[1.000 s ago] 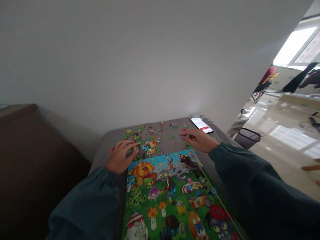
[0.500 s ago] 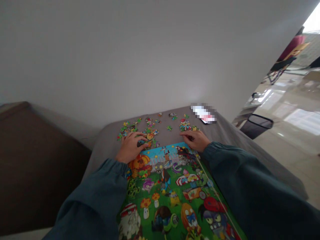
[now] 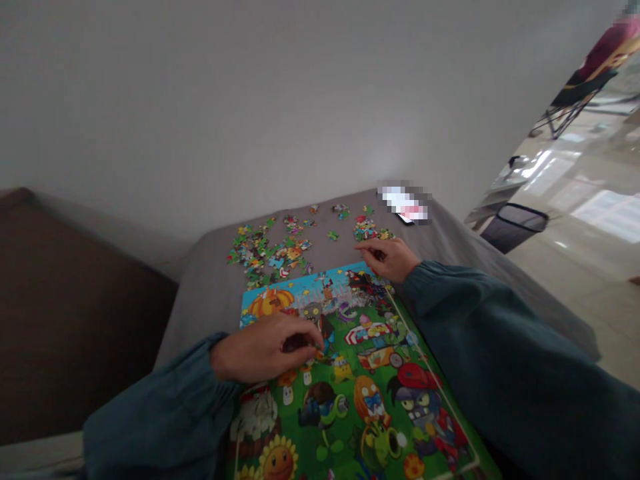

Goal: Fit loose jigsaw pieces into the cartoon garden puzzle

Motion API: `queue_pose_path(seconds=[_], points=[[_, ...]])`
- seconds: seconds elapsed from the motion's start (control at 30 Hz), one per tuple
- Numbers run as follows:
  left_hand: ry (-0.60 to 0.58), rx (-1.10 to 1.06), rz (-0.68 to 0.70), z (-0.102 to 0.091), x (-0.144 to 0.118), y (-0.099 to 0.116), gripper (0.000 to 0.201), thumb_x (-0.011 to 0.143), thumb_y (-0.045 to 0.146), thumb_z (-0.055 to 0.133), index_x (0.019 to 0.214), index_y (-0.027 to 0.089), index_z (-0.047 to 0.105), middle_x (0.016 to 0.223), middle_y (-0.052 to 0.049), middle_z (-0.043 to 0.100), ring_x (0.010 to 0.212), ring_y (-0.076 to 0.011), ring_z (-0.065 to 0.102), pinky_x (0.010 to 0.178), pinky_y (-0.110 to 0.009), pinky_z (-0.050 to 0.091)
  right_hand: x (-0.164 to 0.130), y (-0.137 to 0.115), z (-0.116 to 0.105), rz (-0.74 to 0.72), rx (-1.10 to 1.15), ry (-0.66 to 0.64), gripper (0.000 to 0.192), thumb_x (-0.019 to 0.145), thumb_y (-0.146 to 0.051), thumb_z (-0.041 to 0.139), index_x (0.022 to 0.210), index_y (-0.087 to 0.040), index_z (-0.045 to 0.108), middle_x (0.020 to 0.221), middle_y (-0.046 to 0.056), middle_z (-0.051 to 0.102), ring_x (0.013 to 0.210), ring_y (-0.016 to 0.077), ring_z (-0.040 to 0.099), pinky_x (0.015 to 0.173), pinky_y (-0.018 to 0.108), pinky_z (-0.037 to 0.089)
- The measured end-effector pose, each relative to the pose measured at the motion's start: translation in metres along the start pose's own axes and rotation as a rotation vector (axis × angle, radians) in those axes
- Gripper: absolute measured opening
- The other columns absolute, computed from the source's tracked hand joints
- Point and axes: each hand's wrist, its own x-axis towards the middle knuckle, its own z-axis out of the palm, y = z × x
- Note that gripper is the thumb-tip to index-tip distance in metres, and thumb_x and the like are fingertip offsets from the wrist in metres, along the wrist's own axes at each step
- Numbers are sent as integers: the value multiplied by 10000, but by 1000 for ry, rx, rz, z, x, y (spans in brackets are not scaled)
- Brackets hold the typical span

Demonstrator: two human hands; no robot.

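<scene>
A colourful cartoon puzzle board lies before me, printed with a sunflower, mushrooms and zombies on green. My left hand is over its left middle part, fingers curled and thumb tip close to the fingertips; anything between them is too small to make out. Near the board's top right corner rests my right hand, thumb and forefinger pressed together; what they hold, if anything, cannot be seen. Loose jigsaw pieces lie in a heap beyond the board's top left edge. A smaller cluster of pieces lies just past my right hand.
The board lies on a grey cloth-covered surface against a white wall. A phone with a lit screen lies at the back right. Farther right stand a dark mesh bin and a folding chair on shiny tiles.
My left hand has moved from the heap of pieces toward me, onto the board. The right hand stays by the top right corner. The view has shifted slightly.
</scene>
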Motion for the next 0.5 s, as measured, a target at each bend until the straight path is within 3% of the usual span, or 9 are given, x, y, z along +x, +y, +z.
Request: queue_pose_path(seconds=[0.1,0.27,0.43,0.5], points=[[9,18,-48,0,-1,4,208,907,342,505,930,201,657,854,-10,673,745,-131,593,676,-240,434,1,0,0,-6,-3,9,290,845,-256,477,980,-162,715,628,15,644,525,96,530,589,226,417],[53,43,32,-5,-4,0,199,884,377,573,867,221,695,889,-3,690,868,-143,599,838,-271,408,1,0,2,-15,13,-3,292,849,-258,474,978,-148,712,624,13,641,515,91,521,572,223,409],[-45,8,-85,-2,-6,1,223,878,412,573,919,231,696,893,4,711,814,-140,629,721,-237,431,1,1,0,20,0,-35,284,852,-244,474,987,-155,708,617,13,642,526,99,526,581,231,417],[-55,30,-115,-1,-6,1,211,864,410,591,894,232,700,880,5,709,808,-144,633,694,-233,427,2,-7,-5,-33,5,-93,276,858,-227,473,992,-158,704,693,37,670,604,120,562,642,254,443]])
